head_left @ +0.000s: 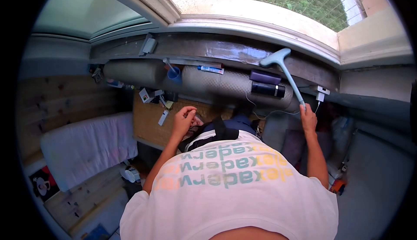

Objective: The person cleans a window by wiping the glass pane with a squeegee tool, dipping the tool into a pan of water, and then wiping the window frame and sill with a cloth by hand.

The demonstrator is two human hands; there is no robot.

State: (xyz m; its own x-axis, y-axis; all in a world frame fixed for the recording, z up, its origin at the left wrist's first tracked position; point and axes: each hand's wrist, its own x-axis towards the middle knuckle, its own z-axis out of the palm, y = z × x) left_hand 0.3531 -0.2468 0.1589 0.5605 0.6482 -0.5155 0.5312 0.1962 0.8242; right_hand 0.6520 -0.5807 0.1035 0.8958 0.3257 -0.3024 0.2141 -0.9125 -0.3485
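Note:
My right hand (308, 118) is wrapped round the lower end of the handle of a light blue squeegee (290, 73). The squeegee's wide T-shaped head lies over the dark, wet-looking ledge (217, 50) below the window. My left hand (185, 116) is held in front of my body with its fingers curled together. Whether anything is between those fingers cannot be made out. Between the ledge and my body are padded grey rolls (200, 79), with a toothpaste box (210, 70), a dark purple case (265, 77) and a black cylinder (268, 90) on top.
A blue cup (174, 75) stands among the rolls. A white charger (320, 93) with a cable is at the right. Small boxes (146, 95) lie on a brown surface (145, 120) at the left, near a pale cushion (91, 149). Beyond the window frame (256, 25) is a mesh.

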